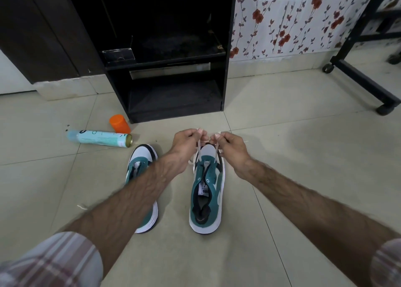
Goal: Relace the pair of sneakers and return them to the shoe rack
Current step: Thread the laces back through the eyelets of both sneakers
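1. Where the view begins, at its bottom edge, two plaid sleeves are seen: one (52, 262) at the lower left, one (388, 262) at the lower right, each rolled back from a bare forearm.
2. Right sneaker (207, 191): green, white and black, stood on the tiled floor (303, 156) with its toe pointing away. A cream lace (217, 152) is threaded through its front eyelets only.
3. Left sneaker (142, 178): same colours, stood just beside the first and parallel to it, partly hidden by the left forearm. No lace is seen in its eyelets.
4. Left hand (185, 143): held over the toe of the right sneaker, fingers curled, one strand of the lace pinched and drawn upward.
5. Right hand (231, 144): held close beside the left hand, fingers curled, the other strand pinched likewise.
6. Spray can (99, 138): pale blue-green, laid on its side on the floor, left of the sneakers.
7. Orange cap (120, 123): stood just behind the can, near the foot of the rack.
8. Shoe rack (227, 69): black, open-fronted, stood against the wall beyond the hands; its shelves are dark.
9. Wallpaper (293, 21): white with red flowers, to the right of the rack.
10. Black frame on castors (368, 84): at the far right.
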